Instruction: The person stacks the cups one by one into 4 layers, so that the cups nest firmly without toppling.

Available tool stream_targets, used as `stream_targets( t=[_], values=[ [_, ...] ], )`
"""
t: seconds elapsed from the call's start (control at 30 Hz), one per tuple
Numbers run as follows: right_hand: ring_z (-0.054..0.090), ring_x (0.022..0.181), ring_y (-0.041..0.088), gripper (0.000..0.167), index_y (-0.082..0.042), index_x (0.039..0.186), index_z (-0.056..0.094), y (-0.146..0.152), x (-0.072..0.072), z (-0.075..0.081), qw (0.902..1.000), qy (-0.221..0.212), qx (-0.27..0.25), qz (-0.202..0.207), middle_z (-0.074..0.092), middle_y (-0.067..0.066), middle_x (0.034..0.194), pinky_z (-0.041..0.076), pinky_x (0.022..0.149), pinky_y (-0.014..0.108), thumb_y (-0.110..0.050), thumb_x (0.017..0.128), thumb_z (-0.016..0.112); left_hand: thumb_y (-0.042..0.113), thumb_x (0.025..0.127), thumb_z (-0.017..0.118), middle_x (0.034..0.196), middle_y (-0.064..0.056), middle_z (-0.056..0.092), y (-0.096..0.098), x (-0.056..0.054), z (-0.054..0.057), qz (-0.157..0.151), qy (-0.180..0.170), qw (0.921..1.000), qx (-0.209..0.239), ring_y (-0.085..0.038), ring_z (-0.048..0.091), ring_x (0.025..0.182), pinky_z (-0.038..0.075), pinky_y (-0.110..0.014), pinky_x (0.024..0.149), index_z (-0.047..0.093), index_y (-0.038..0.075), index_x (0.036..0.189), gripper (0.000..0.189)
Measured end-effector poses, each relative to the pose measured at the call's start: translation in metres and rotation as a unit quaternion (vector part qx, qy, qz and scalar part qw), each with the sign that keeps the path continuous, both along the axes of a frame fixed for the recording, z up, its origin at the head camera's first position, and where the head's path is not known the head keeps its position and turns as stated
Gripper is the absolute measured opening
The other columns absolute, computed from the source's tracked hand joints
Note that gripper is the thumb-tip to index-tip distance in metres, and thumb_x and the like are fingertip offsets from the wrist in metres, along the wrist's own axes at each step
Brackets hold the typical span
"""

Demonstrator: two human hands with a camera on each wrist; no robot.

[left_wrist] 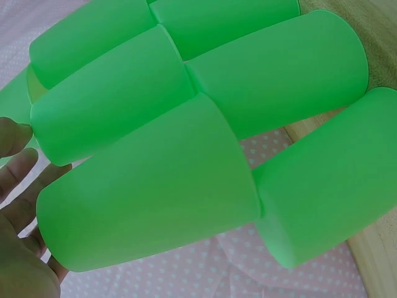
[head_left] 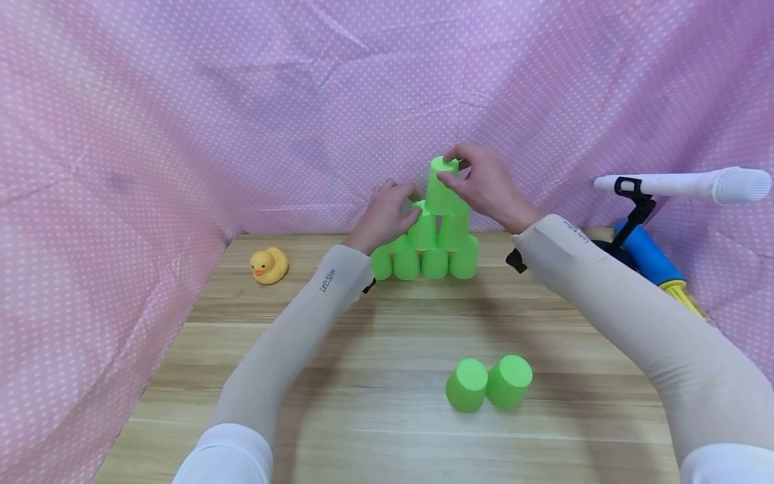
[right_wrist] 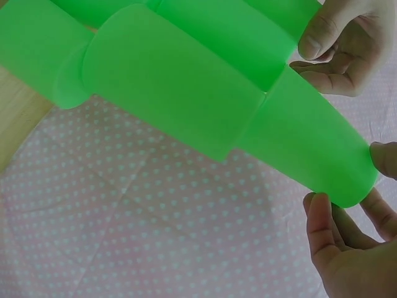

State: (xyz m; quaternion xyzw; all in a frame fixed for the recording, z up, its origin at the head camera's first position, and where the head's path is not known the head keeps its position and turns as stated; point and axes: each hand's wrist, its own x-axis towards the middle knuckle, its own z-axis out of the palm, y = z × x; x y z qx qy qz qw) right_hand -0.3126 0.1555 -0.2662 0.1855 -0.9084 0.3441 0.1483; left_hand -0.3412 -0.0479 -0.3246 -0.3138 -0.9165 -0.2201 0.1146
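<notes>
A pyramid of upturned green plastic cups stands at the back of the table, with several cups (head_left: 463,259) in its bottom row and three more in the second. My right hand (head_left: 484,185) pinches the base end of the topmost cup (head_left: 440,191) between thumb and fingers. That cup's lower rim sits at the tops of two second-row cups (right_wrist: 173,81). At the left side of the stack is my left hand (head_left: 383,212), fingers loosely bent and spread, fingertips at the top edge of the middle second-row cup (left_wrist: 111,93). Part of the left second-row cup (left_wrist: 149,192) hides its other fingers.
Two upturned green cups (head_left: 468,384) stand side by side nearer the front. A yellow rubber duck (head_left: 269,265) sits at the left. On the right are a white microphone (head_left: 683,185) on a black stand and a blue-and-yellow object (head_left: 650,255). Pink dotted cloth (head_left: 363,101) hangs behind.
</notes>
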Motion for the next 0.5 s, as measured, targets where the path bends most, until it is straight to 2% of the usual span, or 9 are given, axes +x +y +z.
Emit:
stream_targets(
  t=[0.3, 0.43, 0.5],
  values=[
    [0.055, 0.110, 0.028, 0.040, -0.004, 0.121, 0.053, 0.010, 0.008, -0.004, 0.9996, 0.002, -0.019, 0.023, 0.055, 0.012, 0.125, 0.048, 0.086, 0.042, -0.023, 0.089, 0.068, 0.023, 0.091, 0.062, 0.112, 0.001, 0.061, -0.006, 0.005, 0.004, 0.002, 0.009, 0.9998, 0.019, -0.019, 0.045, 0.108, 0.033, -0.036, 0.094, 0.061, 0.011, 0.115, 0.027],
    [0.054, 0.110, 0.029, 0.043, -0.003, 0.122, 0.053, 0.019, 0.016, -0.005, 0.9996, 0.012, -0.018, 0.019, 0.055, 0.014, 0.126, 0.047, 0.086, 0.042, -0.023, 0.088, 0.068, 0.021, 0.090, 0.063, 0.110, 0.000, 0.062, -0.014, 0.011, 0.008, -0.011, 0.044, 0.9984, 0.034, -0.020, 0.047, 0.107, 0.033, -0.038, 0.093, 0.063, 0.009, 0.111, 0.024],
    [0.054, 0.109, 0.030, 0.043, -0.002, 0.122, 0.054, 0.023, 0.022, -0.005, 0.9995, 0.015, -0.020, 0.017, 0.055, 0.014, 0.125, 0.047, 0.085, 0.043, -0.023, 0.087, 0.069, 0.018, 0.089, 0.064, 0.108, 0.000, 0.063, -0.019, 0.015, 0.009, -0.029, 0.071, 0.9962, 0.042, -0.020, 0.047, 0.105, 0.033, -0.039, 0.093, 0.063, 0.008, 0.109, 0.022]
  ],
)
